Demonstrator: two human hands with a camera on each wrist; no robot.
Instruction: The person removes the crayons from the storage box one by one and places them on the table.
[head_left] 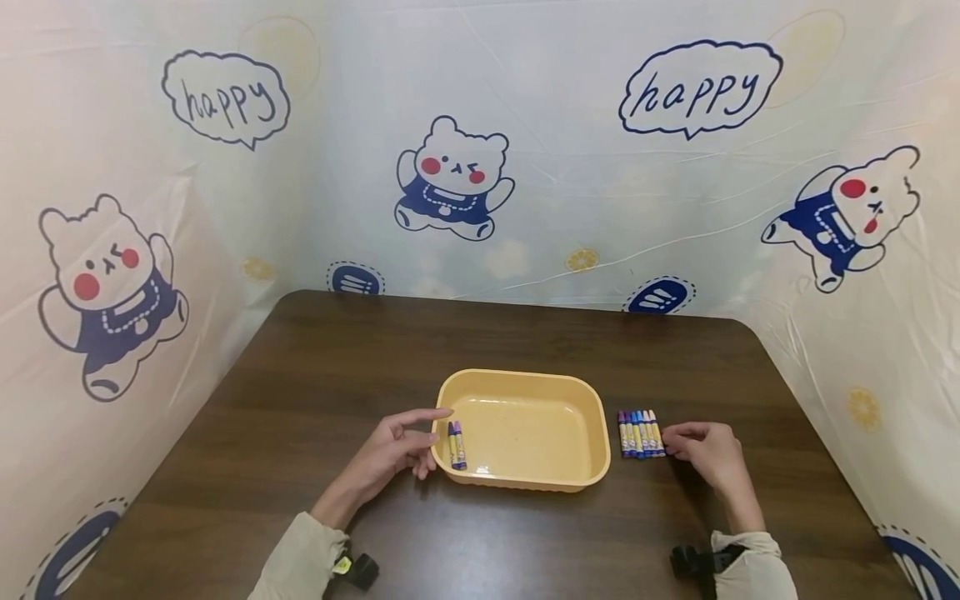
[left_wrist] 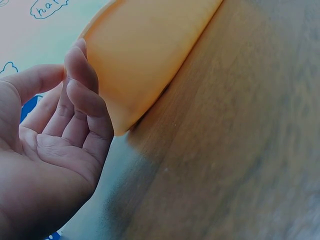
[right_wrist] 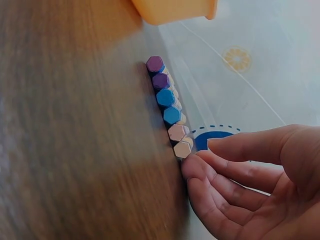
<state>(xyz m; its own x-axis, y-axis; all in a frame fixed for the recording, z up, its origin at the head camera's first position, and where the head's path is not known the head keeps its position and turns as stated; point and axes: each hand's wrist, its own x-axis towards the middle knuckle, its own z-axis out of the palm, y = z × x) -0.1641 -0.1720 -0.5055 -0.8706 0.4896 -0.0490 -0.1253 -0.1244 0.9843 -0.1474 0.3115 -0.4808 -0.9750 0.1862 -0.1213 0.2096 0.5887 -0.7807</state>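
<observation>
A yellow plastic tray (head_left: 525,483) stands on the table, with two purple-tipped crayons (head_left: 456,446) lying side by side against its inner left end. My left hand (head_left: 393,450) holds the tray's left rim, index finger over the edge; in the left wrist view, fingers bend beside the tray wall (left_wrist: 135,65). Right of the tray, several crayons (head_left: 640,434) form a tight row: purple, blue and pale pink or peach. At the row's right end my right hand (head_left: 708,454) touches the outermost peach crayon (right_wrist: 182,150) with its fingertips; a gap shows between thumb and index finger.
The brown wooden table (head_left: 480,542) has a patterned curtain (head_left: 562,183) with cartoon bears behind it and along both sides. Dark camera straps (head_left: 705,562) sit on both wrists over pale sleeves (head_left: 753,571).
</observation>
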